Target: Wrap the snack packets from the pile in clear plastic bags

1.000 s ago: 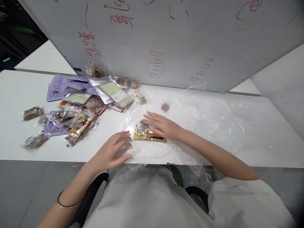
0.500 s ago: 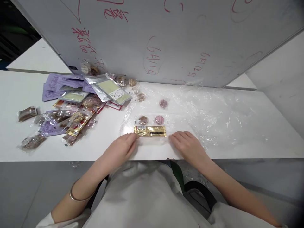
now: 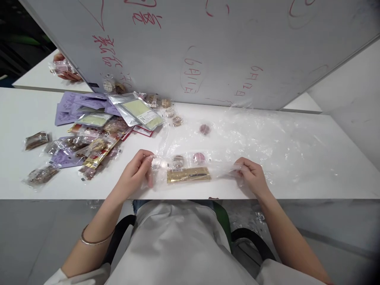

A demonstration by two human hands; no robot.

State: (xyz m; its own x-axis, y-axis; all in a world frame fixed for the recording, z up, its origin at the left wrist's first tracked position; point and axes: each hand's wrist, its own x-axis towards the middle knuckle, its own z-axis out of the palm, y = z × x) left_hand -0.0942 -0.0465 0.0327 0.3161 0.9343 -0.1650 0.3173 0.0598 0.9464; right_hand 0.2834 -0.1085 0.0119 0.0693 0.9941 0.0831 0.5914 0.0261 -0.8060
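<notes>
A clear plastic film [image 3: 222, 169] is stretched between my two hands and lies over a gold sachet [image 3: 188, 175]. My left hand [image 3: 138, 168] pinches the film's left end, to the left of the sachet. Off to the sachet's right, my right hand [image 3: 251, 174] grips the other end with bent fingers. Under or just behind the film's far edge are two small round wrapped pieces, a brown one [image 3: 178, 160] and a pink one [image 3: 199, 158]. The rest of the clear sheet spreads over the white table to the right.
A mixed heap of purple packets [image 3: 67, 109], a silver-and-green pouch [image 3: 142, 113] and several wrapped pieces lies at left. One purple-pink round piece [image 3: 204, 129] sits farther back. A whiteboard [image 3: 219, 51] borders the table's far side. Beyond it, another person's hands [image 3: 69, 75] hold a small packet.
Both hands have moved apart and drawn the film's near edge up over the gold sachet. The sachet has shifted slightly toward me. Another person's hands have appeared at upper left.
</notes>
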